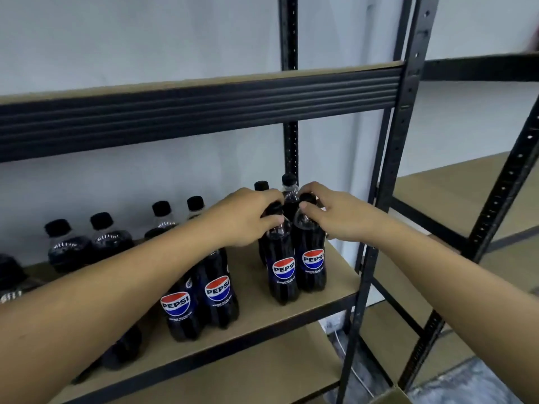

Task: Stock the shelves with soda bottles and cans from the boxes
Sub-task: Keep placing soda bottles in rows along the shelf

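In the head view, the left hand [248,218] grips the cap of the left Pepsi bottle [282,272], the right hand [335,220] that of the right Pepsi bottle [311,259] touching at its 3 o'clock, both upright on the shelf [323,293].

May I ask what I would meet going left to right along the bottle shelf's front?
Front-left Pepsi bottle, second Pepsi bottle, left hand gripping third bottle, right hand gripping fourth bottle, black upright post.

A pale grey-white wall [145,39] stands behind the black steel shelving rack [204,112]; a second rack [481,67] stands beside it, over what seems mottled grey floor [466,383].
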Motion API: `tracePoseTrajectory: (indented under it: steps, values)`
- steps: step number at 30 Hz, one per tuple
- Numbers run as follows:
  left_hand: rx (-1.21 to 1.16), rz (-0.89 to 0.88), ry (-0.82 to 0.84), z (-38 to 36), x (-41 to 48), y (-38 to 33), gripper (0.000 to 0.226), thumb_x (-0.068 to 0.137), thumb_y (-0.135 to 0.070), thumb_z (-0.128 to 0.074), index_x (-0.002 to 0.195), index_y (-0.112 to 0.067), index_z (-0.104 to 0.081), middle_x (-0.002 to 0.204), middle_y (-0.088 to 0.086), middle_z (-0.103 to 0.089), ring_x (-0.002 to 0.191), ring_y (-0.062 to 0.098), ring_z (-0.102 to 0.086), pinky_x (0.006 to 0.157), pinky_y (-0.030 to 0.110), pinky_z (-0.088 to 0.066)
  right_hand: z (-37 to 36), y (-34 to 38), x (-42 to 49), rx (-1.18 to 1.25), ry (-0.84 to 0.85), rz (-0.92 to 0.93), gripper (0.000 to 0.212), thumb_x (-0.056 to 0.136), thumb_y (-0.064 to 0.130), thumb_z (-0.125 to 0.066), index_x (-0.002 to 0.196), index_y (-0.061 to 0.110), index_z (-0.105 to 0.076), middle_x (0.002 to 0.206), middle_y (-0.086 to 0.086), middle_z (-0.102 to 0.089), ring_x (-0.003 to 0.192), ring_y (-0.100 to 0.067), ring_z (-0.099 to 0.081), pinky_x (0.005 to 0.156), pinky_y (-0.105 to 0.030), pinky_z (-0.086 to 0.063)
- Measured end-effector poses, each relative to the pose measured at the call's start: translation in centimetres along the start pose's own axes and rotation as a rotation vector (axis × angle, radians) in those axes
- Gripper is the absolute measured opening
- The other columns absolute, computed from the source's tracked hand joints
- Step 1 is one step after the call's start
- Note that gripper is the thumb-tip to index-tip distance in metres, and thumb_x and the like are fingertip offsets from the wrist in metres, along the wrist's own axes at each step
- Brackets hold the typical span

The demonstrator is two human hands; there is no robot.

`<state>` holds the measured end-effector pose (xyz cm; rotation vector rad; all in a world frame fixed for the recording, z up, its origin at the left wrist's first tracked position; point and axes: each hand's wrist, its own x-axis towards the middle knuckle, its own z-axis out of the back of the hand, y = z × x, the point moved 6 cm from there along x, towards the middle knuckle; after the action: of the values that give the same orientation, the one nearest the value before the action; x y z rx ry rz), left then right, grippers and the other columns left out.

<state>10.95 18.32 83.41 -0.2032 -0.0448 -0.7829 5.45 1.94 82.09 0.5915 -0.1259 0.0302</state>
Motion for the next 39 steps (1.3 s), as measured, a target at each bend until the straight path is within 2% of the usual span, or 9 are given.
tracePoseTrajectory:
  steps: [2,8,14,19,22,28,33,36,39]
  values:
    - [-0.026,0.005,-0.024,-0.3,0.0,-0.1,0.029,0.102,-0.044,-0.054,0.129,-0.034,-0.054,0.098,-0.001,-0.066,0.082,0.016,-0.064,0.080,0.041,-0.057,-0.4,-0.3,0.1,0.019,-0.023,0.014,0.031,0.106,0.042,-0.042,0.136,0.033,-0.045,0.105,-0.005,-0.070,0.081,-0.020,-0.070,0.081,-0.045,-0.059]
    - [-0.045,0.016,-0.017,-0.3,-0.3,0.0,0.019,0.104,-0.037,-0.054,0.121,-0.029,-0.059,0.089,0.000,-0.065,0.077,0.017,-0.063,0.078,0.043,-0.056,-0.6,-0.2,0.2,0.035,-0.027,0.014,0.032,0.106,0.043,-0.043,0.136,0.032,-0.047,0.104,-0.005,-0.070,0.079,-0.020,-0.070,0.081,-0.044,-0.059]
    - [-0.026,0.026,0.009,0.3,-1.0,0.5,0.022,0.105,-0.035,-0.055,0.125,-0.027,-0.059,0.080,-0.001,-0.061,0.075,0.016,-0.060,0.076,0.039,-0.053,-1.0,0.5,0.0,0.051,-0.030,0.034,0.029,0.106,0.042,-0.043,0.134,0.033,-0.049,0.104,-0.002,-0.070,0.072,-0.011,-0.067,0.080,-0.033,-0.057]
    - [-0.037,0.029,0.019,0.2,-1.2,0.9,0.026,0.104,-0.039,-0.054,0.129,-0.033,-0.057,0.091,0.000,-0.067,0.082,0.018,-0.064,0.082,0.042,-0.056,-1.2,0.8,0.0,0.064,-0.016,0.025,0.029,0.106,0.043,-0.043,0.134,0.036,-0.048,0.105,-0.005,-0.071,0.072,-0.015,-0.069,0.081,-0.035,-0.058]
    - [-0.042,0.016,0.027,0.0,-1.1,1.2,0.029,0.103,-0.043,-0.054,0.132,-0.037,-0.055,0.097,0.000,-0.069,0.086,0.017,-0.066,0.084,0.043,-0.056,-1.0,1.0,-0.1,0.061,0.013,0.013,0.031,0.105,0.045,-0.045,0.135,0.040,-0.048,0.110,0.000,-0.069,0.072,-0.009,-0.068,0.073,-0.023,-0.054]
    - [-0.120,0.010,-0.023,2.4,-1.0,1.5,0.035,0.102,-0.050,-0.052,0.135,-0.038,-0.055,0.125,-0.007,-0.065,0.104,0.013,-0.064,0.091,0.034,-0.052,1.1,1.7,0.7,0.057,0.001,0.031,0.041,0.106,0.049,-0.039,0.143,0.037,-0.052,0.136,0.017,-0.056,0.120,-0.007,-0.051,0.093,-0.022,-0.034]
    - [-0.056,0.075,-0.057,4.4,1.6,3.1,0.042,0.100,-0.050,-0.055,0.140,-0.036,-0.052,0.141,-0.001,-0.056,0.119,0.016,-0.058,0.088,0.028,-0.042,2.7,1.6,4.1,0.078,-0.037,-0.026,0.038,0.105,0.040,-0.045,0.140,0.030,-0.058,0.141,0.012,-0.057,0.116,-0.012,-0.052,0.096,-0.026,-0.036]
    - [0.039,0.127,-0.004,4.3,3.6,3.8,0.055,0.099,-0.053,-0.057,0.148,-0.031,-0.046,0.146,0.003,-0.052,0.124,0.022,-0.055,0.090,0.029,-0.041,2.3,1.7,6.8,-0.019,-0.006,-0.075,0.050,0.100,0.040,-0.053,0.148,0.026,-0.049,0.147,0.005,-0.053,0.125,-0.018,-0.051,0.096,-0.028,-0.038]
    - [0.118,0.136,0.088,3.4,5.3,3.9,0.062,0.099,-0.051,-0.059,0.152,-0.023,-0.043,0.147,0.005,-0.051,0.130,0.024,-0.051,0.091,0.027,-0.038,1.0,1.6,9.3,-0.081,0.065,-0.128,0.059,0.097,0.044,-0.056,0.151,0.028,-0.041,0.145,0.002,-0.054,0.113,-0.019,-0.056,0.087,-0.032,-0.048]
